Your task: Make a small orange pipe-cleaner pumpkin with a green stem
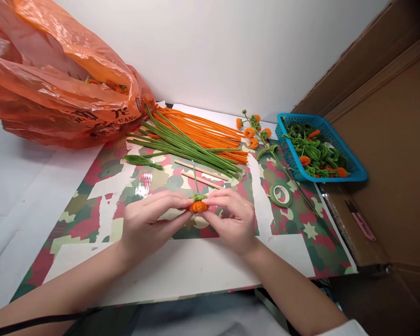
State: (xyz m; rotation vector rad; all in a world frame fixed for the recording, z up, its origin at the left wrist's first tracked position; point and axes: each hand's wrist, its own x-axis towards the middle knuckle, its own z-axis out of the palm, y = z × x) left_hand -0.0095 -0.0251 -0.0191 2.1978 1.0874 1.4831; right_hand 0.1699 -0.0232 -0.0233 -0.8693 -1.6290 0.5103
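I hold a small orange fuzzy ball between both hands, just above the near middle of the desk. My left hand pinches its left side with thumb and fingertips in a narrow grip; my right hand pinches the right side the same way. A green collar of fuzzy wire sits on top of the ball, and a thin green stem rises from it toward the far side.

The ball looks soft and springy, coiled from pile-covered wire. I judge that too hard a pinch could flatten the coil, and a twist at the collar could loosen the stem or bend it over.

Farther off lie straight green wires across orange wires, both slim and velvety, with two smooth wooden sticks nearer me. To the right are a ring of green tape, a finished flower sprig, and a blue mesh basket. A crinkled orange plastic bag sits far left.
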